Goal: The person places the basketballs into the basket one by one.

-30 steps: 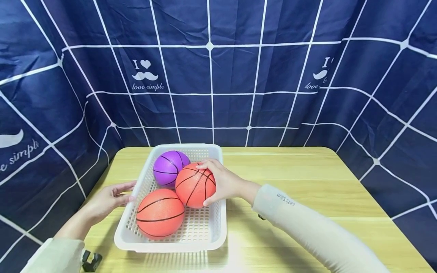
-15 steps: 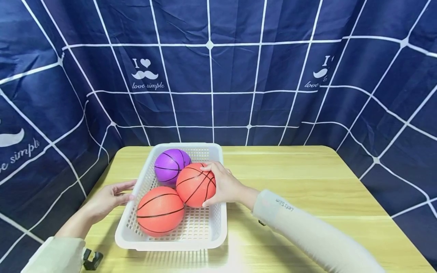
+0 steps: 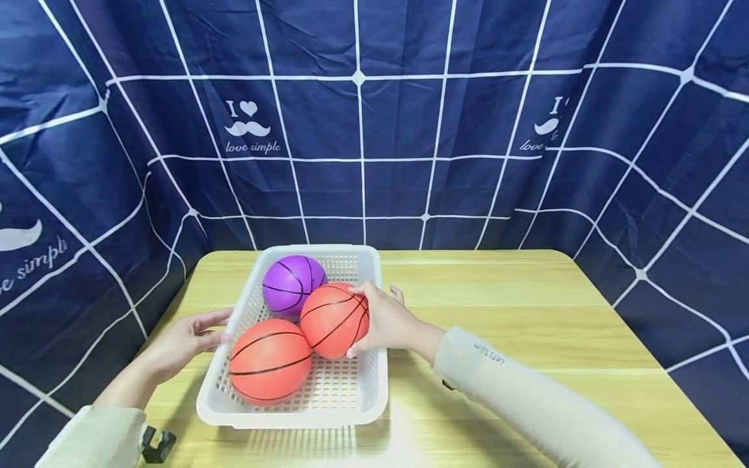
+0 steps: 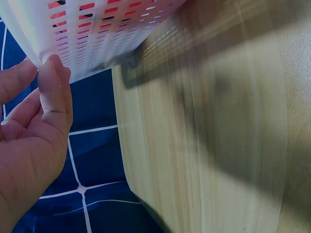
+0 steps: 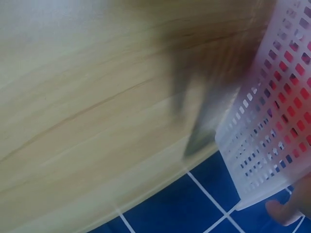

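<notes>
A white perforated plastic basket [image 3: 324, 419] stands on the table with toy basketballs inside. At its left rim is my left hand [image 3: 181, 341]; the left wrist view shows thumb [image 4: 52, 92] and fingers pinching that rim. My right hand [image 3: 391, 318] reaches over the right rim and holds an orange basketball [image 3: 332, 320], index finger on its upper right and thumb low on its near side. Another orange basketball [image 3: 270, 364] lies at the near left of the basket, touching the held one. Behind them sits a purple basketball [image 3: 291, 285]. In the right wrist view, a fingertip [image 5: 277, 211] shows outside the basket.
The wooden table [image 3: 515, 325] extends to the right of the basket. Dark blue curtain [image 3: 398, 130] with white grid lines encloses the back and both sides. A black clip-like piece [image 3: 157, 447] is by the left sleeve.
The held orange basketball has turned slightly and shifted a little toward me. The other orange basketball has moved slightly left. My right hand's outer fingers have lifted; the left hand stays put.
</notes>
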Tool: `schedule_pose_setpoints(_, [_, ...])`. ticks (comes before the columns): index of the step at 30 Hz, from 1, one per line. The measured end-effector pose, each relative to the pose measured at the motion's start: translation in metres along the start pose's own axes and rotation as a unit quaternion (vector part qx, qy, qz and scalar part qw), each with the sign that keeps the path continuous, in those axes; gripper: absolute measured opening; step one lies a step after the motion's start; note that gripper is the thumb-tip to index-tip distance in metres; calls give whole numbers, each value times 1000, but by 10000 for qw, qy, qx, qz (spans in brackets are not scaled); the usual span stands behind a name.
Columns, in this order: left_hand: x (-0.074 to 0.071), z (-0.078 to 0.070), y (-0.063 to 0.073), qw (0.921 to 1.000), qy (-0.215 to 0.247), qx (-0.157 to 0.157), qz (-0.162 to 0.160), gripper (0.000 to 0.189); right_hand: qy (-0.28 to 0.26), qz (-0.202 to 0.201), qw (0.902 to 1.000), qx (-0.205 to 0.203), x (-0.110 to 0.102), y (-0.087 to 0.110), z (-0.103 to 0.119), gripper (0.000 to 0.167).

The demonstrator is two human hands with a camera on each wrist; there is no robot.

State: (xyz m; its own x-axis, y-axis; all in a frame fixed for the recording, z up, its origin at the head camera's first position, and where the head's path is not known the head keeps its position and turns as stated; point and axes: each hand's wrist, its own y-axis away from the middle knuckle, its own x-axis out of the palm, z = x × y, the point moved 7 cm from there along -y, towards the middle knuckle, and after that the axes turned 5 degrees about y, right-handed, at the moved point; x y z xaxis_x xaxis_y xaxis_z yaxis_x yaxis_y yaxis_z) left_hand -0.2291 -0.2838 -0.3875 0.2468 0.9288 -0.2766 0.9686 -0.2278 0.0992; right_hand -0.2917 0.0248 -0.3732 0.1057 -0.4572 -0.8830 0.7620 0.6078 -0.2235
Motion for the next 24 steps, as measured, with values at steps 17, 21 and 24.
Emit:
schedule_pose_setpoints(17, [0, -12, -7, 9994, -316, -73, 113, 61, -506, 321, 9980, -197, -13, 3, -1, 124])
schedule_pose_setpoints(21, [-4, -27, -11, 9948, -981, 2, -278, 61, -531, 258, 9982, 53, -28, 0, -5, 117])
schedule_pose_setpoints(24, [-4, -44, -16, 9877, -1455, 65, -570, 63, -505, 119, 9985, 190, -42, 0, -10, 106])
